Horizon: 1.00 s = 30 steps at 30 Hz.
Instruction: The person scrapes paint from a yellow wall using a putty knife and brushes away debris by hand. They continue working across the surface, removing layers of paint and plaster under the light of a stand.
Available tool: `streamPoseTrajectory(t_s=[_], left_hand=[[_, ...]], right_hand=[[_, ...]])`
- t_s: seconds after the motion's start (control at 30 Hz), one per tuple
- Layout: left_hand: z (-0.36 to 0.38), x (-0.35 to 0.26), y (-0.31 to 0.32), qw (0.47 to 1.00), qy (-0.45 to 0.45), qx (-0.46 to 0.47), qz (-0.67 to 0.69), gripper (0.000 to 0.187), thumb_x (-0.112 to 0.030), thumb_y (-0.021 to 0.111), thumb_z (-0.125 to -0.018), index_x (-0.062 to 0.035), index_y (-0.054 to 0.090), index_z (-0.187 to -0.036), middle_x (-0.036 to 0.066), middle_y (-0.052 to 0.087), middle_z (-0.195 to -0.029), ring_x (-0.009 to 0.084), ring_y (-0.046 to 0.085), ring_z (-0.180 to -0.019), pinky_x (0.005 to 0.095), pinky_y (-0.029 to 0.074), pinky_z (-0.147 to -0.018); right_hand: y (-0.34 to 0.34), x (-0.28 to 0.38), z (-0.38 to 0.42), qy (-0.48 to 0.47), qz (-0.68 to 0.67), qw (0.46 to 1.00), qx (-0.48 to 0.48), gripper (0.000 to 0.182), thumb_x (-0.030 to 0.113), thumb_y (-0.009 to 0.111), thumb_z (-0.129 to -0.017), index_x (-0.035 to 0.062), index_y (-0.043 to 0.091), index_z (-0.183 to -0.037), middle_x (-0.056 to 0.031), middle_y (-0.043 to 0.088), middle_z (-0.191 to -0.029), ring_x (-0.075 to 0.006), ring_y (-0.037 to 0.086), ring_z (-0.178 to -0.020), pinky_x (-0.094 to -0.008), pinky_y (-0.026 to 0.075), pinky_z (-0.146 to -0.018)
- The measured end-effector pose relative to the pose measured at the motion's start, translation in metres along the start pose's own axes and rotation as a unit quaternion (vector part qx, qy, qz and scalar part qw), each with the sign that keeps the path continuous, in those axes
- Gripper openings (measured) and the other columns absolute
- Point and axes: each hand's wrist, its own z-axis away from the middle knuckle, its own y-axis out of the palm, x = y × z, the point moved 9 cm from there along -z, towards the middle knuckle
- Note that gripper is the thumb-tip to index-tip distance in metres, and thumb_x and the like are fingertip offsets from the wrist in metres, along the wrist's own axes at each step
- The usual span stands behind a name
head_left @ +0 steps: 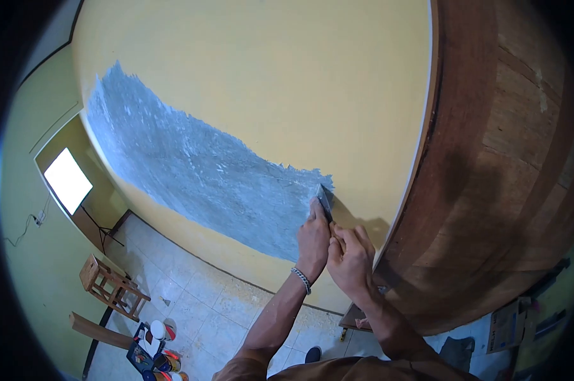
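Note:
A scraper [325,202] with a flat blade presses against the yellow wall [337,82], at the right end of a rough grey patch [191,165]. My left hand [313,242] is closed on the scraper, a finger stretched along toward its blade; a chain bracelet circles that wrist. Close beside it, my right hand [353,257] is closed around the lower end of the handle, which the fingers mostly hide. The patch has a ragged upper edge, with yellow coating above and below it.
A wooden panel [471,159] borders the wall at right. Left stand a lit lamp panel [68,180] on a tripod, a wooden stool [112,286] and a tray [136,359] with several containers. Debris lies on the tiled floor [201,317]. A cardboard box [506,327] sits lower right.

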Motion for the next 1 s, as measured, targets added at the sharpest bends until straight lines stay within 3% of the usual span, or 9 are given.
streamPoseTrajectory(t_s=[0.13, 0.23, 0.37, 0.53, 0.67, 0.8, 0.87, 0.93, 1.0], left_hand=[[-0.001, 0.035, -0.004, 0.997, -0.081, 0.008, 0.013, 0.071, -0.016, 0.061, -0.087, 0.0147, 0.028, -0.142, 0.026, 0.067, -0.079, 0.0394, 0.068, -0.067, 0.0464, 0.055, -0.056], [-0.001, 0.036, 0.001, 1.000, -0.013, -0.017, 0.012, 0.064, -0.017, 0.062, -0.087, 0.0167, 0.036, -0.135, 0.024, 0.066, -0.072, 0.0386, 0.067, -0.061, 0.0469, 0.052, -0.051], [-0.010, 0.049, -0.019, 0.998, -0.049, -0.025, 0.023, 0.056, -0.015, 0.060, -0.086, 0.0144, 0.041, -0.131, 0.022, 0.065, -0.067, 0.0389, 0.066, -0.060, 0.0484, 0.052, -0.052], [0.002, 0.047, 0.005, 0.999, 0.042, -0.015, 0.008, 0.064, -0.013, 0.061, -0.085, 0.0159, 0.035, -0.135, 0.023, 0.066, -0.069, 0.0388, 0.067, -0.060, 0.0468, 0.053, -0.052], [-0.017, 0.059, -0.012, 0.998, -0.064, -0.018, -0.021, 0.071, -0.015, 0.063, -0.086, 0.0198, 0.028, -0.138, 0.022, 0.065, -0.067, 0.0365, 0.067, -0.059, 0.0431, 0.053, -0.050], [0.002, 0.019, -0.005, 1.000, -0.012, -0.021, -0.004, 0.072, -0.012, 0.062, -0.087, 0.0210, 0.024, -0.139, 0.023, 0.066, -0.075, 0.0378, 0.067, -0.062, 0.0439, 0.054, -0.052], [0.022, -0.001, 0.029, 0.998, 0.027, 0.044, -0.021, 0.077, -0.007, 0.059, -0.083, 0.0171, 0.020, -0.145, 0.036, 0.057, -0.124, 0.0422, 0.069, -0.087, 0.0459, 0.058, -0.067], [0.028, -0.024, 0.034, 0.999, 0.022, 0.045, -0.013, 0.076, -0.007, 0.058, -0.083, 0.0153, 0.023, -0.146, 0.037, 0.046, -0.139, 0.0430, 0.068, -0.096, 0.0457, 0.059, -0.074], [0.018, -0.011, 0.030, 0.998, -0.016, 0.055, -0.015, 0.076, -0.009, 0.061, -0.082, 0.0161, 0.024, -0.145, 0.037, 0.049, -0.135, 0.0429, 0.069, -0.091, 0.0447, 0.059, -0.069]], right_hand=[[0.030, 0.001, -0.003, -0.025, -0.008, 1.000, -0.009, 0.020, -0.003, 0.061, -0.078, -0.0031, 0.068, -0.098, -0.0188, 0.061, -0.082, -0.0367, 0.062, -0.078, -0.0448, 0.052, -0.070], [0.029, 0.005, -0.002, 0.018, 0.001, 0.999, 0.037, 0.024, -0.001, 0.060, -0.080, -0.0026, 0.066, -0.103, -0.0204, 0.059, -0.089, -0.0392, 0.061, -0.081, -0.0453, 0.052, -0.073], [0.059, 0.008, -0.011, -0.003, 0.025, 0.998, 0.066, 0.026, 0.000, 0.059, -0.081, -0.0007, 0.064, -0.107, -0.0209, 0.058, -0.092, -0.0396, 0.061, -0.084, -0.0464, 0.052, -0.073], [0.044, 0.009, 0.003, 0.008, 0.010, 0.999, 0.052, 0.025, 0.001, 0.058, -0.083, 0.0007, 0.064, -0.107, -0.0199, 0.060, -0.094, -0.0392, 0.061, -0.085, -0.0466, 0.052, -0.074], [0.059, -0.008, -0.012, -0.035, -0.021, 0.999, 0.032, 0.020, 0.001, 0.061, -0.083, -0.0021, 0.065, -0.102, -0.0179, 0.061, -0.087, -0.0357, 0.061, -0.082, -0.0437, 0.052, -0.072], [0.025, -0.014, 0.005, -0.031, -0.024, 0.999, 0.017, 0.022, -0.002, 0.063, -0.081, -0.0028, 0.067, -0.103, -0.0176, 0.062, -0.087, -0.0348, 0.063, -0.083, -0.0413, 0.053, -0.071], [-0.002, -0.019, 0.025, -0.017, -0.023, 1.000, -0.001, 0.024, -0.003, 0.063, -0.080, -0.0029, 0.067, -0.103, -0.0174, 0.063, -0.086, -0.0342, 0.063, -0.083, -0.0403, 0.054, -0.071], [-0.026, -0.028, 0.036, 0.018, -0.011, 0.999, -0.047, 0.026, -0.006, 0.064, -0.079, -0.0022, 0.068, -0.104, -0.0163, 0.062, -0.084, -0.0327, 0.064, -0.082, -0.0385, 0.054, -0.070], [-0.020, -0.027, 0.028, 0.006, 0.006, 0.998, -0.060, 0.024, -0.005, 0.065, -0.078, -0.0018, 0.069, -0.101, -0.0154, 0.062, -0.082, -0.0315, 0.064, -0.079, -0.0382, 0.054, -0.068]])
